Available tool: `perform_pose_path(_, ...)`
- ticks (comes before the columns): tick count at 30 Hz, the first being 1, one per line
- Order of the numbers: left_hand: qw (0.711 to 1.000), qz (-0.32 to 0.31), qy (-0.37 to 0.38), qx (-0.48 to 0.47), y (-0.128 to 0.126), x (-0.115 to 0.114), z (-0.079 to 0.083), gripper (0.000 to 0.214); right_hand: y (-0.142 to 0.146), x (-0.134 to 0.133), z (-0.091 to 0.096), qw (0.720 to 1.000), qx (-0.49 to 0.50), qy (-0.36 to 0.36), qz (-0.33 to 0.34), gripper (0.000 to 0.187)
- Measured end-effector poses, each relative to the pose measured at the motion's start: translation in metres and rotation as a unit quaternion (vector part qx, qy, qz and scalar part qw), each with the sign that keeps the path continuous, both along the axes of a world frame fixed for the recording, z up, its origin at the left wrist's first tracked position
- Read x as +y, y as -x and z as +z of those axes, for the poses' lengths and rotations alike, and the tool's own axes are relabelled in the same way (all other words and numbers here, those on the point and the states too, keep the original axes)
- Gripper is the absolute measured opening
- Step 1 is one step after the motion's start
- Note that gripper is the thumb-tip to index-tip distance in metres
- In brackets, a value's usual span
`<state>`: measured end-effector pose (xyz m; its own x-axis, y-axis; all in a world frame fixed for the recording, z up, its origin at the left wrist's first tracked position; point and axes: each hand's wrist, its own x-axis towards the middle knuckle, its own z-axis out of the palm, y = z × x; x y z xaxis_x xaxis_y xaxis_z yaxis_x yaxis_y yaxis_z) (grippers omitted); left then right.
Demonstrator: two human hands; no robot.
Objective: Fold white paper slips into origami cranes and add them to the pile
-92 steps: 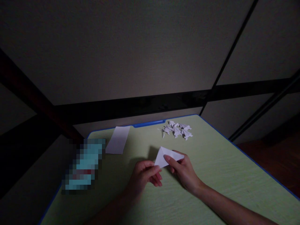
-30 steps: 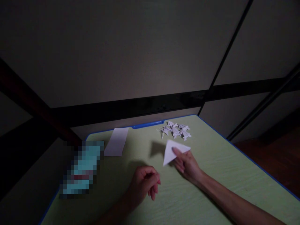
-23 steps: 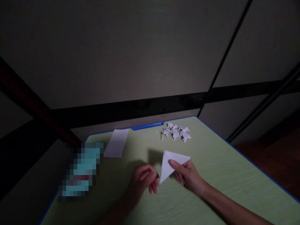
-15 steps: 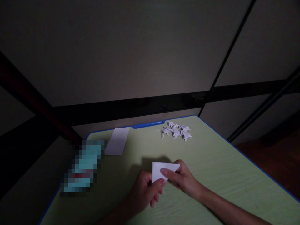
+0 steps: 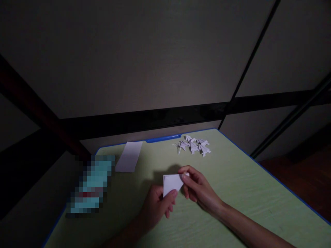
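A small folded piece of white paper is held up over the table between both hands. My left hand grips its lower left part, thumb in front and fingers behind. At the upper right corner, my right hand pinches the paper between thumb and index finger, with the other fingers curled below. The paper has a straight left edge and a slanted lower right edge. Beyond the hands, several folded white paper figures with pointed shapes lie in a cluster on the table.
The light green table has a blue rim and a blue pen-like strip at its far edge. A white paper strip lies at the back left, beside a blurred teal object. Dark-banded panels stand behind.
My right thumb has slid from the middle of the paper to its upper right corner. Both hands and the paper have shifted slightly left and up.
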<state>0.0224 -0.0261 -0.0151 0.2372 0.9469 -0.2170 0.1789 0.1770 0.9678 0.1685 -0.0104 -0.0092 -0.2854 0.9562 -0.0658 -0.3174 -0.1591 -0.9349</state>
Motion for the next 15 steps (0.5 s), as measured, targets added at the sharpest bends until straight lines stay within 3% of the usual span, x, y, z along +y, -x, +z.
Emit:
perform_pose_path(4, 0.996, -0.066, -0.047, 0.044, 0.0, -0.007, 0.0, 0.037, 0.005, -0.002, -0.004, 0.998, 0.027, 0.054, 0.007, 0.029)
perform_pose_path(7, 0.994, -0.102, -0.033, -0.035, 0.004, -0.006, 0.002, 0.045, 0.001, 0.001, -0.004, 0.997, 0.044, 0.07, 0.008, 0.032)
perform_pose_path(10, 0.988, -0.098, 0.011, -0.117, 0.007, -0.002, 0.002, 0.056, 0.0, 0.001, -0.005, 0.996, 0.059, 0.064, 0.023, 0.031)
perform_pose_path(15, 0.977, -0.103, 0.053, -0.176, 0.009, 0.003, 0.0, 0.062, 0.001, -0.001, -0.006, 0.998, 0.046, 0.047, 0.019, 0.031)
